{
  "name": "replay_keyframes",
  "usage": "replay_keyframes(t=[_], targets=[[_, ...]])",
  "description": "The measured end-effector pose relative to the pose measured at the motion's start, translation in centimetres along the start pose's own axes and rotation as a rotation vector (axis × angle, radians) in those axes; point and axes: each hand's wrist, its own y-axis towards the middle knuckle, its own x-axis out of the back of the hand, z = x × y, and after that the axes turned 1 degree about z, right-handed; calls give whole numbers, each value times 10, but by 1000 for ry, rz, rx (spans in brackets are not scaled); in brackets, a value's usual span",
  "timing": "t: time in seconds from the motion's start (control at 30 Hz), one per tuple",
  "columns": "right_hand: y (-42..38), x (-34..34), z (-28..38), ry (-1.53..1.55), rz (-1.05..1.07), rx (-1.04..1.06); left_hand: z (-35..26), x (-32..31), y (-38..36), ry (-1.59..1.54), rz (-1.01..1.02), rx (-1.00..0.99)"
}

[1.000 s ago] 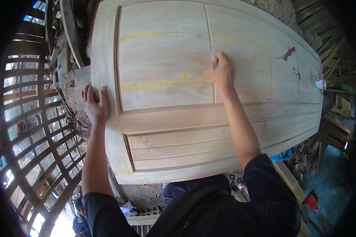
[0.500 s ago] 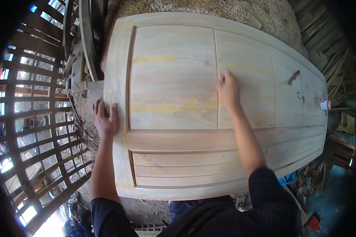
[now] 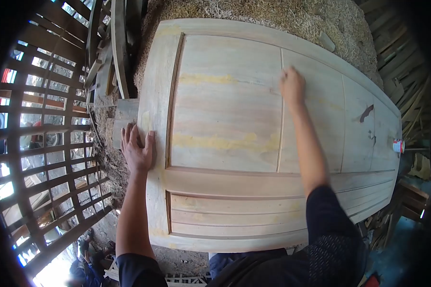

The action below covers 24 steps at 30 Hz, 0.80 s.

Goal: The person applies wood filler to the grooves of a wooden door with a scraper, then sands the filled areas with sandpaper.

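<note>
A pale wooden panelled door (image 3: 225, 115) with yellowish filler streaks lies flat before me. My left hand (image 3: 138, 149) rests on its left edge, fingers spread, holding nothing. Over the groove between the two large upper panels is my right hand (image 3: 292, 86), its fingers curled together and slightly blurred. Whatever those fingers hold, if anything, is hidden. Farther right on the door is a dark torn-looking patch (image 3: 367, 113).
A small tin (image 3: 398, 146) stands at the door's right end. Wood shavings (image 3: 254, 10) cover the ground beyond. A slatted wooden wall (image 3: 43, 129) is on the left, and stacked wood strips (image 3: 407, 81) lie at right. A person (image 3: 88, 268) shows at lower left.
My right hand has moved up along the groove, away from me. My left hand stays on the door's left edge. The whole view has shifted, with the door appearing farther right.
</note>
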Motion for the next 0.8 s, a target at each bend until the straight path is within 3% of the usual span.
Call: replay_keyframes(t=[0.03,0.13,0.2,0.3,0.4,0.5,0.57,0.67,0.73,0.8], targets=[[-25,4,0,40,-9,-28,0,-1,2,-4,0,5],[-2,-5,-4,70,-15,-76,-1,3,-2,5,23,4],[65,-38,-26,-18,-52,-42,-6,4,0,-19,12,17],[89,-29,-24,12,5,-63,-5,4,1,-21,23,17],[13,-3,-20,147,80,-166,-2,3,3,-8,19,17],[36,-18,-23,-30,-42,-73,-1,2,0,-11,22,2],[88,-35,-28,18,-35,-178,-3,2,1,-25,3,-6],[83,-34,-38,-23,43,-129,-1,1,2,-28,5,-19],[18,-8,-23,60,56,-187,1,0,2,-34,1,-13],[20,-16,-24,81,29,-180,2,-1,1,-34,-2,-11]])
